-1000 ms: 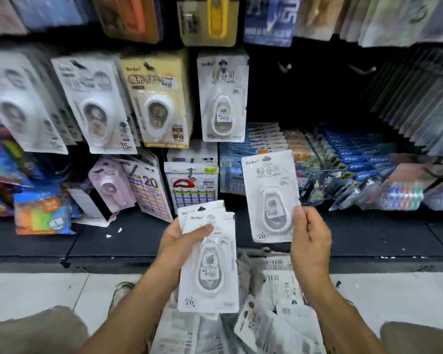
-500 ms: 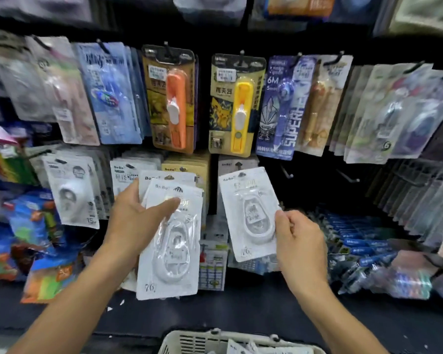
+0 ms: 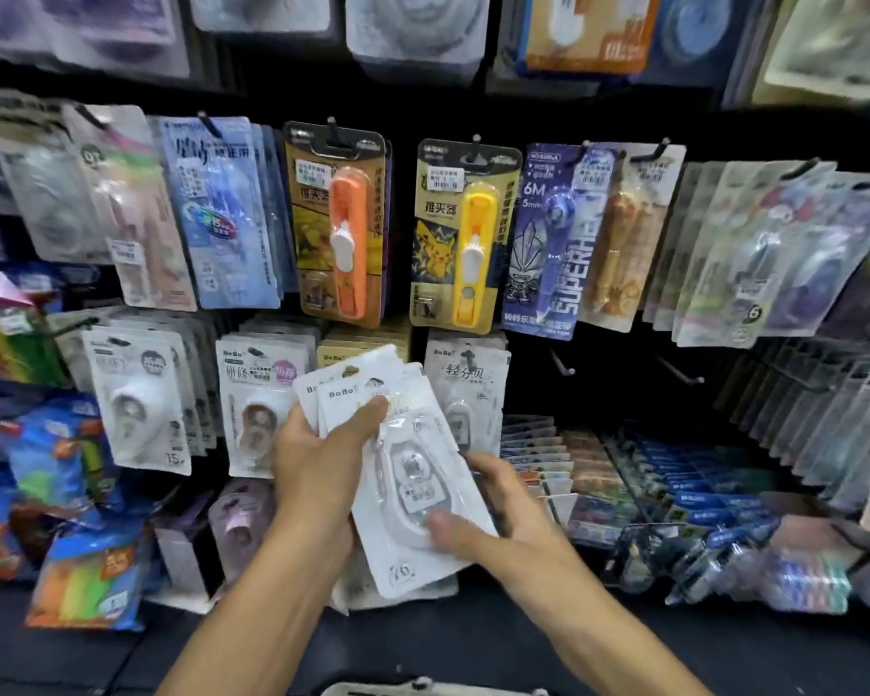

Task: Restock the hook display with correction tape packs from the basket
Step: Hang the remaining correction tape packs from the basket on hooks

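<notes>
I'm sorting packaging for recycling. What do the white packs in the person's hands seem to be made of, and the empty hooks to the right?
White correction tape packs: probably a matte white card back under a clear glossy plastic blister, judging by the glare over the dispenser. Empty hooks: thin, light-coloured rods, probably metal wire, though blur leaves this open.

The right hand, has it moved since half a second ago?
Yes. The right hand has gone left, from below the yellow clip pack to the stack of packs in the left hand, and now grips it.
</notes>
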Motion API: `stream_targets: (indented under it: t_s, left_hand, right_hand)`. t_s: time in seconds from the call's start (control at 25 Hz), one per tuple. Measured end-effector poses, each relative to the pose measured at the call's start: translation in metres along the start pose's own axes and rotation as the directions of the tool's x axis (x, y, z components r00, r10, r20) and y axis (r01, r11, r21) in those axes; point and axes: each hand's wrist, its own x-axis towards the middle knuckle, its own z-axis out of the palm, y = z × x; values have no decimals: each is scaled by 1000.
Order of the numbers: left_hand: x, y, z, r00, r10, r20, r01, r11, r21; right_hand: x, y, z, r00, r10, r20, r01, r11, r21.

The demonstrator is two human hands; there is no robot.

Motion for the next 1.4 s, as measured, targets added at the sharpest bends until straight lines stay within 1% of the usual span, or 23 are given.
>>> stream_targets:
  t_s: [0.04, 0.08, 0.16, 0.2, 0.24, 0.28, 0.32, 0.36, 0.44, 0.52, 0.56, 0.6, 0.68, 0.76, 0.88, 0.96, 1.0, 1.12, 1.2, 1.28, 1.32, 1.36, 1.4]
  left_hand:
    - [-2, -4, 3, 999, -39, 17, 39, 999, -18]
    - [-4, -7, 6, 994, -87, 62, 89, 996, -27]
    - [-2, -8, 6, 951, -193, 240, 206, 978, -28]
    - [-1, -6, 2, 908, -220, 357, 242, 970, -16]
    - [0, -3, -1, 854, -223, 470, 247, 969, 11]
    - [-2, -1, -4, 804, -210, 556, 219, 974, 52]
    - [-3, 0, -6, 779, -198, 595, 169, 980, 105]
    - [-5, 1, -9, 787, -191, 587, 124, 980, 153]
    - [-4, 6, -12, 860, -169, 481, 77, 975, 206]
    - [2, 15, -20, 946, -73, 316, 0, 975, 224]
    - [6, 20, -25, 971, 6, 237, -63, 971, 231]
    - [10, 24, -30, 981, 81, 179, -120, 968, 222]
    - [13, 30, -37, 977, 163, 135, -182, 973, 139]
    - [12, 31, -39, 973, 186, 138, -201, 974, 101]
    - [10, 28, -36, 965, 203, 165, -224, 967, 120]
    - [11, 26, -35, 965, 199, 169, -220, 968, 118]
    - [12, 25, -35, 966, 197, 166, -217, 969, 117]
    - [10, 19, -31, 965, 187, 182, -213, 967, 139]
    - [5, 12, -25, 962, 163, 220, -203, 964, 172]
    - [-1, 5, -17, 956, 112, 271, -177, 957, 228]
    - [-3, 2, -14, 951, 72, 301, -152, 956, 251]
    - [-5, 2, -13, 943, 20, 331, -110, 961, 254]
    - [-5, 3, -13, 937, -36, 348, -53, 969, 243]
  right_hand:
    - [2, -3, 4, 999, -42, 4, 42, 999, 24]
    - [4, -4, 4, 997, -76, -29, 77, 996, 50]
    - [6, -10, -3, 987, -85, -136, 105, 984, 147]
    - [6, -13, -7, 980, -79, -181, 117, 971, 209]
    - [6, -14, -12, 973, -67, -221, 126, 955, 267]
    - [6, -14, -16, 966, -53, -252, 132, 942, 308]
    - [7, -16, -19, 961, -38, -275, 130, 938, 323]
    - [8, -18, -20, 957, -29, -288, 123, 941, 316]
    - [9, -18, -23, 949, -16, -314, 101, 961, 257]
    - [7, -12, -26, 931, -18, -366, 82, 984, 160]
    - [6, -9, -28, 922, -23, -386, 75, 990, 118]
    - [5, -6, -28, 924, -31, -381, 73, 993, 97]
    - [3, -6, -22, 929, -23, -368, 68, 992, 110]
    - [5, -8, -16, 922, -26, -387, 82, 988, 131]
    - [9, -6, -9, 881, -5, -472, 110, 975, 194]
    - [9, -4, -8, 868, 14, -496, 105, 972, 211]
    - [10, -3, -8, 875, 19, -483, 94, 974, 207]
    - [18, 2, -4, 912, 71, -403, 55, 955, 292]
    - [20, 4, 0, 932, 29, -361, 43, 981, 191]
    - [17, 5, 7, 982, -59, -179, 87, 984, 158]
    - [16, 4, 9, 987, -96, -126, 115, 982, 149]
    - [16, 2, 10, 983, -124, -134, 144, 977, 155]
    - [17, -1, 8, 974, -120, -191, 156, 969, 189]
